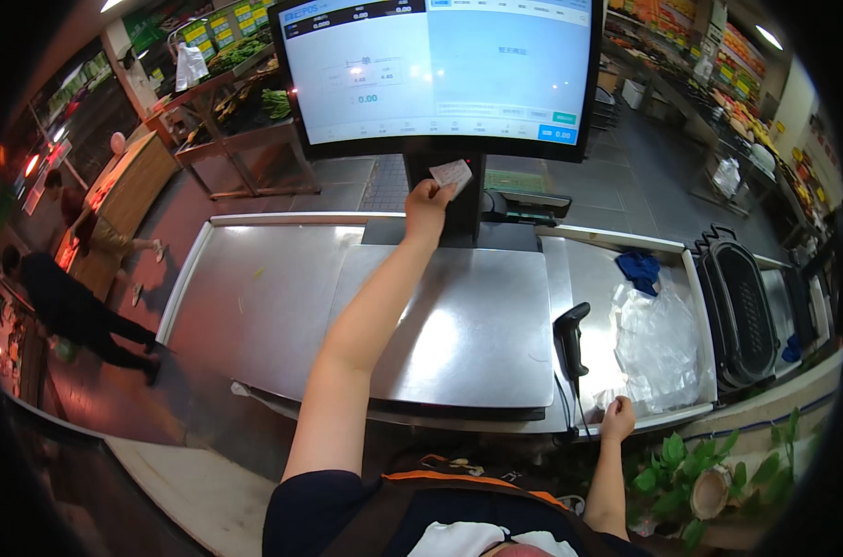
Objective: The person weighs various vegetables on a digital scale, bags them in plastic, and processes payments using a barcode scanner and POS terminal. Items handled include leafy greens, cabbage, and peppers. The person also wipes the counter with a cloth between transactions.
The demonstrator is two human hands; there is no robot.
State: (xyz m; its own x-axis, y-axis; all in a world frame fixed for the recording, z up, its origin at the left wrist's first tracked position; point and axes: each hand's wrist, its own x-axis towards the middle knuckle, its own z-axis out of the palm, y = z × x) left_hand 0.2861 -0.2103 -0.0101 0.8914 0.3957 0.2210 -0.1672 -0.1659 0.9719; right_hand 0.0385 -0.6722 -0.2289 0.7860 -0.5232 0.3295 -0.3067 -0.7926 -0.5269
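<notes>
My left hand (427, 209) is raised in front of the dark stand of a point-of-sale screen (435, 69) and pinches a small printed paper slip (452, 174). Under that arm lies the steel plate of a counter scale (456, 327). On the right, my right hand (617, 419) rests at the near edge of the counter, its fingers curled by a pile of clear plastic bags (658, 341); whether it grips a bag edge I cannot tell. A black handheld barcode scanner (571, 341) stands between the scale and the bags.
A blue cloth (638, 271) lies behind the bags. Black shopping baskets (741, 313) are stacked right of the counter. A leafy potted plant (672, 456) is at lower right. Two people (80, 306) are at the left, near produce stands. More produce shelves (727, 104) line the right.
</notes>
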